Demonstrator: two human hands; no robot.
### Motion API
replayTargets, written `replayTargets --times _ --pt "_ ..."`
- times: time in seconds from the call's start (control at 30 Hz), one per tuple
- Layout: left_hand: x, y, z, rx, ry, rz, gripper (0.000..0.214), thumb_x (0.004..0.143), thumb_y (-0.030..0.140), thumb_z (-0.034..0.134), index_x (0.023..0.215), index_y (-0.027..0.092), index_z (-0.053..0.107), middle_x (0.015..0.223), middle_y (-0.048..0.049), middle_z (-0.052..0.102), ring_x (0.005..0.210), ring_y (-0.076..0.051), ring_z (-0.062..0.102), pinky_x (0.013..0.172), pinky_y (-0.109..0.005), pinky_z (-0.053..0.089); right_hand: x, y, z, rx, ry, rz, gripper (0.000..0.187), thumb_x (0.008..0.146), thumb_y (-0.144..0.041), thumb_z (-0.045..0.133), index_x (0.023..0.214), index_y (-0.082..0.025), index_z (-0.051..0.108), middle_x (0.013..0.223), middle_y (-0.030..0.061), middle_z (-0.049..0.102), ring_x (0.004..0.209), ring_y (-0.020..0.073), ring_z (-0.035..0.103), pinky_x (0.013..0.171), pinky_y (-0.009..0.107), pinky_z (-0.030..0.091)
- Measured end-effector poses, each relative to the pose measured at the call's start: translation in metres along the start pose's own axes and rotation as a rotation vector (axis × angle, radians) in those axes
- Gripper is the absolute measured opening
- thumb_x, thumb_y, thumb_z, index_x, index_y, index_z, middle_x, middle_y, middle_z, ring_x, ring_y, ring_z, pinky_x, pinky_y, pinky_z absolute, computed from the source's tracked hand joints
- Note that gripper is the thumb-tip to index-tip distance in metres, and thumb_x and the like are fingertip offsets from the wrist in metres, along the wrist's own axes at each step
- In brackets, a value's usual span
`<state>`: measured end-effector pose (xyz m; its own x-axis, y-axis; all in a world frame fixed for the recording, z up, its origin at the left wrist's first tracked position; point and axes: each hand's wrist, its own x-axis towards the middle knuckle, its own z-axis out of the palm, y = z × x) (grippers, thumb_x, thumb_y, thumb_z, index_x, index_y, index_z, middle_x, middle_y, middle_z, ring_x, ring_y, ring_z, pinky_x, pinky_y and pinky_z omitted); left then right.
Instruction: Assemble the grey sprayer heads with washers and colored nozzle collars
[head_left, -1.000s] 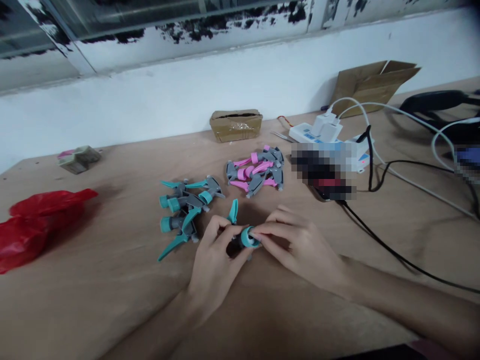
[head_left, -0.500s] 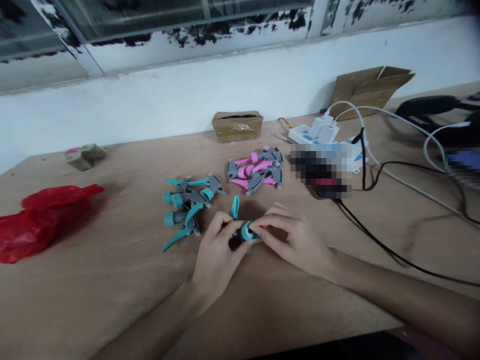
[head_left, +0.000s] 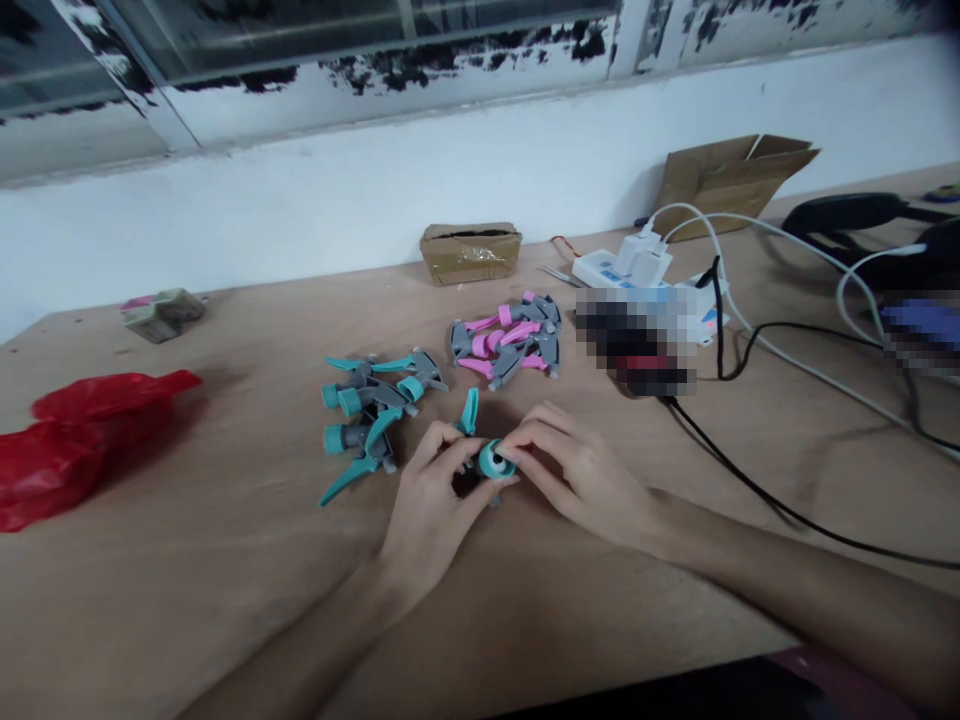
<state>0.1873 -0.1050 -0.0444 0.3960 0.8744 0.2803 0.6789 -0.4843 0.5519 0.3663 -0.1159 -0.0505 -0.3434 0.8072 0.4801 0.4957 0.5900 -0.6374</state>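
Observation:
My left hand is closed around a grey-and-teal trigger sprayer head, its teal lever pointing away from me. The round teal collar faces up, showing a white inside with a dark centre. At the collar's right rim, the fingertips of my right hand are pinched together and touch it; whatever may be between them is hidden. Left of my hands lies a pile of teal-and-grey sprayer heads. Beyond them sits a group of pink-and-grey sprayer heads.
A red plastic bag lies at the left. By the wall stand a small cardboard box and a larger open one. On the right are a power strip, white and black cables and a blurred dark object.
My right fingertips have shifted slightly from over the collar's opening to its rim, so more of the white inside shows. The whole view has moved a little; the left hand keeps its hold.

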Motion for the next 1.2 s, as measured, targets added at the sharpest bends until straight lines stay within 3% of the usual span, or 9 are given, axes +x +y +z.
replayTargets --times 0.37,0.87,1.0,1.2 --pt "0.0009 -0.0008 0.0001 -0.003 -0.015 -0.018 0.013 0.077 0.028 0.065 0.088 0.022 0.062 0.084 0.001 0.049 0.069 -0.013 0.049 0.059 -0.025 0.041 -0.0009 -0.0003 0.0004 -0.008 -0.023 0.008 0.014 0.09 -0.014 0.041 0.09 -0.019 0.055 0.087 0.0032 0.054 0.083 0.015 0.052 0.074 0.029 0.044" --pt "0.0028 -0.003 -0.0012 -0.025 -0.008 -0.008 0.01 0.078 0.026 0.064 0.087 0.023 0.06 0.082 0.0017 0.048 0.067 -0.012 0.048 0.058 -0.025 0.042 -0.0037 -0.0025 0.0006 -0.016 0.042 0.03 0.017 0.09 -0.018 0.044 0.096 -0.02 0.06 0.089 0.0036 0.058 0.08 0.0142 0.057 0.072 0.028 0.047" --pt "0.0016 -0.0023 -0.0008 -0.011 -0.004 -0.009 0.009 0.077 0.023 0.064 0.085 0.021 0.059 0.082 0.0016 0.048 0.067 -0.012 0.047 0.058 -0.025 0.042 -0.0048 -0.0065 0.0006 -0.098 0.031 -0.001 0.019 0.09 -0.017 0.044 0.095 -0.017 0.063 0.083 0.0058 0.06 0.079 0.0169 0.055 0.07 0.031 0.047" --pt "0.0 -0.0008 0.0002 0.028 0.001 0.006 0.009 0.077 0.02 0.065 0.084 0.019 0.059 0.084 0.0006 0.048 0.069 -0.013 0.048 0.059 -0.026 0.04 -0.0031 -0.0084 0.002 -0.049 0.03 0.032 0.019 0.091 -0.016 0.042 0.092 -0.017 0.062 0.08 0.0048 0.059 0.077 0.0173 0.051 0.07 0.032 0.044"
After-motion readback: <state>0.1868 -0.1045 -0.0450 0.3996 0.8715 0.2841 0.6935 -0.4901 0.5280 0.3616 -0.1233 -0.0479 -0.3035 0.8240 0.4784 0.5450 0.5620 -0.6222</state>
